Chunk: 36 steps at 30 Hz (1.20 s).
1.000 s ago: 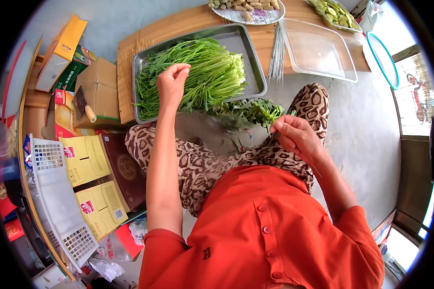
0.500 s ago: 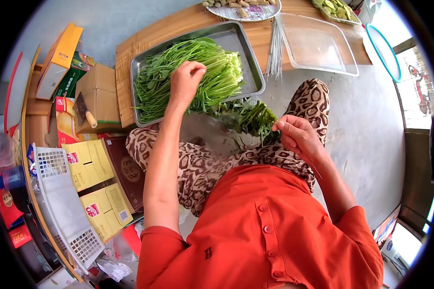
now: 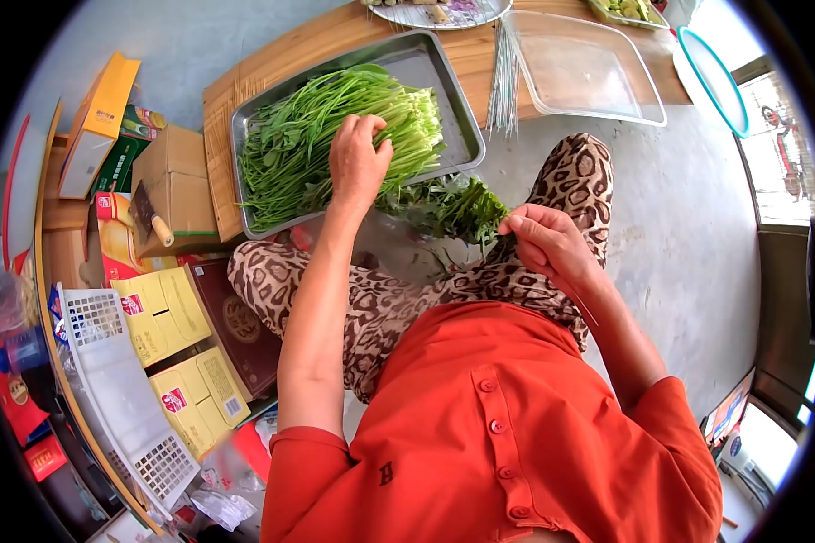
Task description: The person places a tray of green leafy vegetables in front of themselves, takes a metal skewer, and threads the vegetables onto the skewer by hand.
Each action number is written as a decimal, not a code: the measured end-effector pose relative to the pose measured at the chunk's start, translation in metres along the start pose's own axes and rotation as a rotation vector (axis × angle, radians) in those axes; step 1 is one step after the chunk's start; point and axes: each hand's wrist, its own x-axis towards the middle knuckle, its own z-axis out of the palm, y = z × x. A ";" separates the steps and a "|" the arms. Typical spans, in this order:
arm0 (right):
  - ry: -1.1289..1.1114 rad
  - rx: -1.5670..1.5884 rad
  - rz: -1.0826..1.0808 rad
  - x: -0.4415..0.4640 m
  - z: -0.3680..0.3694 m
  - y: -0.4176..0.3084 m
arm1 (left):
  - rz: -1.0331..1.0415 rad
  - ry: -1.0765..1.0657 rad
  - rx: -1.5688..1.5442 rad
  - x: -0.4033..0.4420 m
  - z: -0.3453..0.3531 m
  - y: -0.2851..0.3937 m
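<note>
My left hand [image 3: 358,163] is over the long green leafy vegetables [image 3: 326,136], its thumb and fingers apart and the fingertips touching or just above the stems. The vegetables lie bunched in a grey metal tray [image 3: 469,136], pale stems to the right and leaves to the left. My right hand [image 3: 552,240] is closed in a pinch on a thin skewer [image 3: 589,314], whose end sticks out below the wrist. Beside its fingertips, darker leafy greens [image 3: 466,210] lie between the tray and my knees; whether the skewer passes through them I cannot tell.
A wooden table [image 3: 335,34] carries the tray, a bundle of thin skewers [image 3: 504,86], a clear plastic bin [image 3: 589,68] and a plate [image 3: 475,16] of food pieces. On the left are a cardboard box [image 3: 174,176], a knife [image 3: 158,224], yellow boxes [image 3: 163,312] and a white basket [image 3: 122,389].
My left hand's fingers have parted from a pinch and lie farther over the stems. My right hand keeps its pinch. The whole view has shifted slightly.
</note>
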 end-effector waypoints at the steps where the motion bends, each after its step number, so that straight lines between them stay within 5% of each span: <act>1: -0.004 0.000 -0.002 0.000 0.000 0.000 | -0.061 0.007 -0.091 0.000 -0.001 -0.001; 8: -0.015 -0.003 -0.007 0.003 0.000 0.003 | -0.361 0.071 -0.524 -0.004 -0.012 -0.012; 28: 0.006 -0.006 0.002 0.005 -0.001 0.006 | -0.033 0.102 0.079 -0.013 0.001 0.010; 32: 0.014 0.008 0.003 0.005 -0.002 0.006 | -0.014 0.105 0.100 -0.012 0.004 0.008; 36: 0.027 0.010 0.002 0.005 -0.005 0.007 | -0.059 0.197 -0.234 -0.019 0.001 0.004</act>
